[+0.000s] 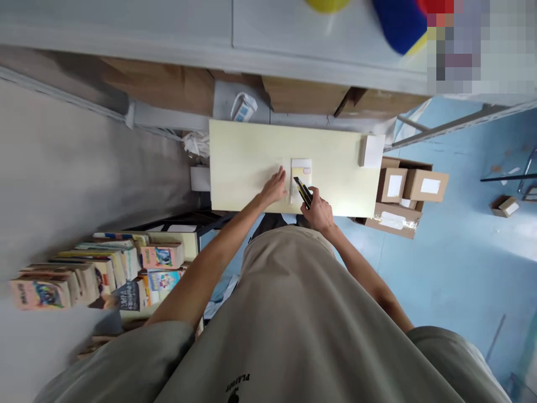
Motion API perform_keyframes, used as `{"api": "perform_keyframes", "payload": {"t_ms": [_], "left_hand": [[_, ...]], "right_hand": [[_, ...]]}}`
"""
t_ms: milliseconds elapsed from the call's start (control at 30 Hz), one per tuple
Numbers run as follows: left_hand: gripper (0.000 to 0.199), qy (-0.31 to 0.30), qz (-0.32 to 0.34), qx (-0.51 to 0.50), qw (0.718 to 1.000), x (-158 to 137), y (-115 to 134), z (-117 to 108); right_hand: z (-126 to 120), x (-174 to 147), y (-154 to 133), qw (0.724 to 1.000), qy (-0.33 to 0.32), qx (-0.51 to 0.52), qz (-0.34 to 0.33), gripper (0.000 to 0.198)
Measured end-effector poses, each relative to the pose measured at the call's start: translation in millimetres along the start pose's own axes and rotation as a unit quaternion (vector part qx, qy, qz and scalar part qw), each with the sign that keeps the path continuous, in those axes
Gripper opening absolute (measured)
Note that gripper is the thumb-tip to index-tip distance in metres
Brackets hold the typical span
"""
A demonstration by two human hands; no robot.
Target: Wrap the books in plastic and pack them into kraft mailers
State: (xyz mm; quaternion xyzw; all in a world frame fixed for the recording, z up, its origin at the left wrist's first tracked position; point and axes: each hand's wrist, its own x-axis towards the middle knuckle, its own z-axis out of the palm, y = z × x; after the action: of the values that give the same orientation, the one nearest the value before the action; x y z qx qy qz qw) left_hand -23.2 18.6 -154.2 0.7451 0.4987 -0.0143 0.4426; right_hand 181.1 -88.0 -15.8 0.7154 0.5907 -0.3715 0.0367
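Observation:
My right hand is wrapped round a black and yellow utility knife, its tip angled up and left. Beneath the knife lies a flat packet, white and pale yellow with a small red-outlined label, on the pale yellow table. To the left of the packet, my left hand rests with its fingers stretched out on or just above a thin, see-through sheet or strip, whose kind I cannot make out. The left hand grips nothing that I can see.
A white box stands at the table's right end. Cardboard boxes are piled on the floor beyond it. Rows of books stand at the lower left. Behind the table, a shelf overhangs brown cartons and a white device.

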Motion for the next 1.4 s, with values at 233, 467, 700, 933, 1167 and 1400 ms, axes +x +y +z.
{"api": "perform_keyframes", "payload": {"t_ms": [233,467,700,933,1167,1400], "left_hand": [[0.075,0.159,0.151,0.025,0.975,-15,62,-101],[0.058,0.374,0.221,0.021,0.9,-15,128,-239],[0.051,0.358,0.169,0.043,0.917,-32,130,-225],[0.051,0.162,-0.026,0.017,0.986,-20,73,-113],[0.039,0.011,-0.171,-0.095,0.981,-18,27,-10],[0.039,0.014,-0.193,-0.14,0.971,15,19,28]], "right_hand": [[-91,78,-41,0.936,0.274,0.087,-0.202,0.052],[-213,203,-132,0.873,0.359,0.008,-0.33,0.047],[-248,254,-177,0.914,0.285,-0.068,-0.281,0.044],[-217,232,-145,0.892,0.333,-0.05,-0.301,0.055],[-39,175,9,0.941,0.234,0.131,-0.208,0.054],[63,138,96,0.957,0.067,0.261,0.105,0.038]]}}
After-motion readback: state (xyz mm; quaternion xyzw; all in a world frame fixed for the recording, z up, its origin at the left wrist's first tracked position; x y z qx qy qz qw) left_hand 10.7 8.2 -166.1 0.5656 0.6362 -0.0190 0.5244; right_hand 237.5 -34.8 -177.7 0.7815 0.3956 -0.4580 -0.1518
